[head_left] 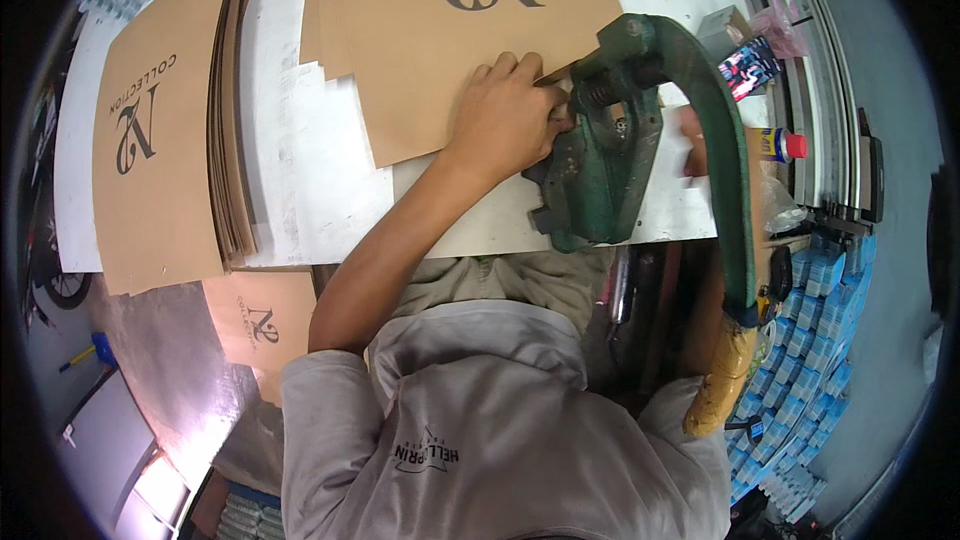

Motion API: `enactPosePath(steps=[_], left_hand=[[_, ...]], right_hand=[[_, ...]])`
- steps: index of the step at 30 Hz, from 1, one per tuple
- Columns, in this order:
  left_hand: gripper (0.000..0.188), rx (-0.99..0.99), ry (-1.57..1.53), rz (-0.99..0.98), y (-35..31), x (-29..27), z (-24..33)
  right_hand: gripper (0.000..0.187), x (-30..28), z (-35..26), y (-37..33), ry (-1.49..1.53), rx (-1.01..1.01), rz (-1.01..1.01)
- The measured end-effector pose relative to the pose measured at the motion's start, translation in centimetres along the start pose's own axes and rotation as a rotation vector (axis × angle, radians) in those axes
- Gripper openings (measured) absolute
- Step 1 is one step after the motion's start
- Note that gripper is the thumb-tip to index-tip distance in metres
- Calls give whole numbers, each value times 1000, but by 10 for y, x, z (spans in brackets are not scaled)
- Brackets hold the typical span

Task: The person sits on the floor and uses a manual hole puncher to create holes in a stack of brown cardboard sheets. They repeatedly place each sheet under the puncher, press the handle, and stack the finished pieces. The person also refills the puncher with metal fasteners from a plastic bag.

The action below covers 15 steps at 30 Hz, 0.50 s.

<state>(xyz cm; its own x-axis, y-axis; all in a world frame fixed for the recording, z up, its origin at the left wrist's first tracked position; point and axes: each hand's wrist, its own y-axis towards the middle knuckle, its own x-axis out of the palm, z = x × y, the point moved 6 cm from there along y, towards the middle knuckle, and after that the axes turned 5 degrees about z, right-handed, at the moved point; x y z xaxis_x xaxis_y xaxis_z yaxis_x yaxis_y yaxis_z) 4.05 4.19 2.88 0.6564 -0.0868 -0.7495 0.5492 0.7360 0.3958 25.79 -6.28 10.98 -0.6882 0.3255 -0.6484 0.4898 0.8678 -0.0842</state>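
Observation:
A green hand press [600,160] stands at the front of the white table, its long curved lever [735,160] ending in a yellow-wrapped handle [720,380]. Flat brown paper bags [420,50] with dark print lie to the left of the press and reach up to it. My left hand [505,110] rests on the bags with bent fingers, gripping the edge of a bag close beside the press jaws. Beyond the press, my right hand [692,145] is blurred and partly covered by the lever, so its fingers are hard to make out.
A thick stack of brown bags [165,130] sits on the table's left side. Toward the right lie a phone [748,68], a spray can with a red cap [782,144] and crumpled clear plastic [782,205]. Blue-and-white packs [800,340] are piled beside me at the right.

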Motion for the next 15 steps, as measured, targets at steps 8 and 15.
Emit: enactPosePath(steps=[8, 15], left_hand=[[31, 13, 17, -30, -8, -2, 2], [30, 18, 102, -32, -10, -12, -8]], right_hand=[[38, 55, -73, -144, -562, -1062, -290], [32, -31, -93, -104, -12, -836, 25]])
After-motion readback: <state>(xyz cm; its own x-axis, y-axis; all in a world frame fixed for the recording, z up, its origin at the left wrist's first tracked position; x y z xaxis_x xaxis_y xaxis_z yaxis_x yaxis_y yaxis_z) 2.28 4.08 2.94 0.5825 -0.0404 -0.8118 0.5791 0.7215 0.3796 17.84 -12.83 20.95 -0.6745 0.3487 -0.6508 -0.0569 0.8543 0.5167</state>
